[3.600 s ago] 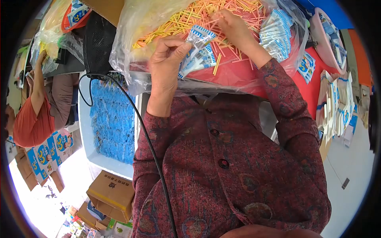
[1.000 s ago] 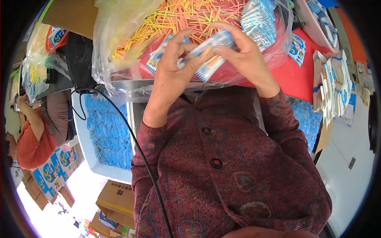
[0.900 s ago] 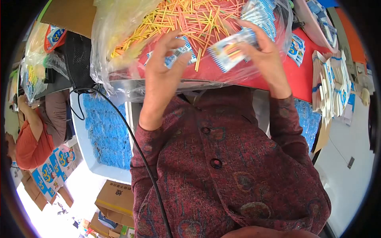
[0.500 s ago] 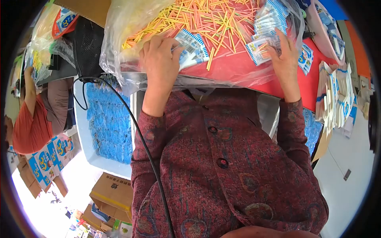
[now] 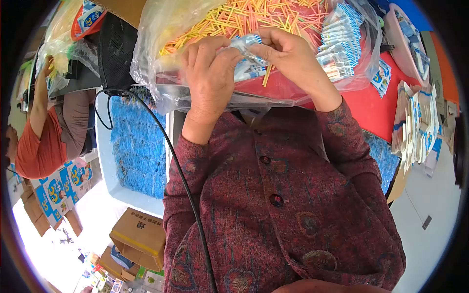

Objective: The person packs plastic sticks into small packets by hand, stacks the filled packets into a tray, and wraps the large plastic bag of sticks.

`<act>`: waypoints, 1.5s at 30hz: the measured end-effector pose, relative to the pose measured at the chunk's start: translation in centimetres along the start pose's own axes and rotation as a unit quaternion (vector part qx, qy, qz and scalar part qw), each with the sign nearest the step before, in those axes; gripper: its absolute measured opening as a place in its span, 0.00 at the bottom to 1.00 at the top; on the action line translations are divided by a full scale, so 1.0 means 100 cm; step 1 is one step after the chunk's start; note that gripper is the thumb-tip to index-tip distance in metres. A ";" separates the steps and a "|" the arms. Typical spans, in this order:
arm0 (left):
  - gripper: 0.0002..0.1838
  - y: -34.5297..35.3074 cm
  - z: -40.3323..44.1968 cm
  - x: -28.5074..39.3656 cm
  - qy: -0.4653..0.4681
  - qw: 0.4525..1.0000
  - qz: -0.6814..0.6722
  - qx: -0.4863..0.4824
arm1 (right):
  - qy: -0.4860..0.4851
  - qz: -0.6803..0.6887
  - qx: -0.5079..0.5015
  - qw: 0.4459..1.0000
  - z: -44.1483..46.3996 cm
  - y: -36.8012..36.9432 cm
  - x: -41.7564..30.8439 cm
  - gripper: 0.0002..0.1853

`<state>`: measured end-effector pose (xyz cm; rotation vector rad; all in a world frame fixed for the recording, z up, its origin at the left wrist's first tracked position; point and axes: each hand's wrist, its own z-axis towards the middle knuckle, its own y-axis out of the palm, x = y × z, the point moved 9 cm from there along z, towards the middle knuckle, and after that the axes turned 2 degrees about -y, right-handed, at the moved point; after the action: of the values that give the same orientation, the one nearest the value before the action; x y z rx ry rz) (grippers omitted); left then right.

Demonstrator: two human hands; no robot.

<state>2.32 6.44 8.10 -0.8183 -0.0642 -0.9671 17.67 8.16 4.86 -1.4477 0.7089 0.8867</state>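
Both hands meet at one small blue-and-white packet (image 5: pixel 245 44) above the front of the red table. My left hand (image 5: pixel 210 73) pinches its left end, and my right hand (image 5: pixel 293 61) pinches its right end. Another packet (image 5: pixel 250 71) lies just below them on the red surface. Behind the hands is a spread of pink and yellow sticks (image 5: pixel 244 17) on clear plastic. A row of overlapping packets (image 5: pixel 342 36) lies to the right of the sticks, its near end close to my right hand.
A pink basin (image 5: pixel 403 44) of packets stands at the right, with a single packet (image 5: pixel 381 78) and stacked flat bags (image 5: pixel 415 122) nearer. A white bin (image 5: pixel 105 161) holds blue netting. A black cable hangs at the left. A co-worker in a red top (image 5: pixel 41 146) sits far left.
My right hand has released a packet at the near end of the row and moved left. My left hand has lifted a packet, and both hands now hold it.
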 end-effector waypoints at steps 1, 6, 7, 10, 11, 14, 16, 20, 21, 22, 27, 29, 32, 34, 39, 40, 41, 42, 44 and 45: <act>0.12 -0.002 -0.001 0.004 0.006 1.000 -0.003 0.005 | 0.013 0.083 0.004 0.996 -0.002 0.004 0.008 0.14; 0.19 0.018 -0.020 -0.033 -0.297 0.912 -0.282 0.005 | -0.017 0.329 0.041 0.943 -0.007 0.003 0.017 0.12; 0.20 0.026 -0.023 -0.035 -0.319 0.888 -0.330 -0.016 | -0.017 0.329 0.041 0.943 -0.007 0.003 0.014 0.12; 0.22 0.040 -0.029 -0.037 -0.356 0.832 -0.422 -0.055 | 0.018 0.302 0.045 0.952 -0.015 0.006 0.005 0.11; 0.21 0.039 -0.029 -0.037 -0.355 0.835 -0.417 -0.057 | 0.017 0.302 0.045 0.952 -0.015 0.006 0.004 0.11; 0.19 0.035 -0.031 -0.034 -0.354 0.840 -0.407 -0.058 | 0.006 0.138 0.056 0.989 -0.018 0.001 0.002 0.09; 0.15 0.032 -0.026 -0.028 -0.340 0.844 -0.408 -0.070 | -0.011 0.117 0.059 0.991 -0.018 0.002 0.001 0.09; 0.09 0.024 -0.012 -0.020 -0.257 0.896 -0.349 -0.095 | -0.053 0.060 0.058 0.995 -0.015 0.003 -0.010 0.10; 0.07 0.020 -0.007 -0.016 -0.218 0.917 -0.317 -0.104 | -0.061 0.045 0.050 0.996 -0.014 0.002 -0.016 0.11; 0.07 0.017 -0.006 -0.017 -0.219 0.917 -0.318 -0.103 | -0.069 0.030 0.042 0.996 -0.013 0.002 -0.021 0.11; 0.07 0.029 -0.024 -0.035 -0.372 0.830 -0.385 -0.154 | -0.032 0.016 -0.067 0.997 -0.001 0.009 -0.018 0.12; 0.06 0.021 -0.025 -0.043 -0.363 0.859 -0.347 -0.100 | -0.082 0.077 -0.064 0.992 0.014 0.001 -0.023 0.12; 0.05 0.016 -0.014 -0.033 -0.222 0.933 -0.270 -0.085 | -0.183 -0.055 -0.099 0.977 0.038 -0.004 -0.032 0.12; 0.05 0.018 -0.011 -0.025 -0.147 0.959 -0.229 -0.077 | -0.315 -0.372 -0.160 0.858 0.039 0.014 -0.038 0.19; 0.05 0.035 -0.016 -0.016 -0.086 0.975 -0.176 -0.101 | -0.358 -0.405 -0.172 0.824 0.044 0.029 -0.036 0.18; 0.06 0.036 -0.017 -0.018 -0.091 0.974 -0.184 -0.100 | -0.380 -0.420 -0.159 0.809 0.045 0.030 -0.034 0.17; 0.06 0.037 -0.018 -0.019 -0.094 0.971 -0.193 -0.100 | -0.402 -0.435 -0.145 0.793 0.046 0.030 -0.031 0.16; 0.06 0.038 -0.019 -0.020 -0.094 0.971 -0.193 -0.101 | -0.423 -0.449 -0.132 0.776 0.046 0.029 -0.029 0.15; 0.06 0.040 -0.020 -0.024 -0.113 0.966 -0.208 -0.100 | -0.423 -0.439 -0.123 0.783 0.048 0.026 -0.020 0.14; 0.06 0.042 -0.020 -0.025 -0.122 0.964 -0.216 -0.099 | -0.424 -0.429 -0.115 0.789 0.049 0.024 -0.019 0.13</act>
<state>3.34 8.20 3.25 -1.1345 -0.3777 -1.2921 14.17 12.72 5.36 -1.1855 -0.7304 0.7645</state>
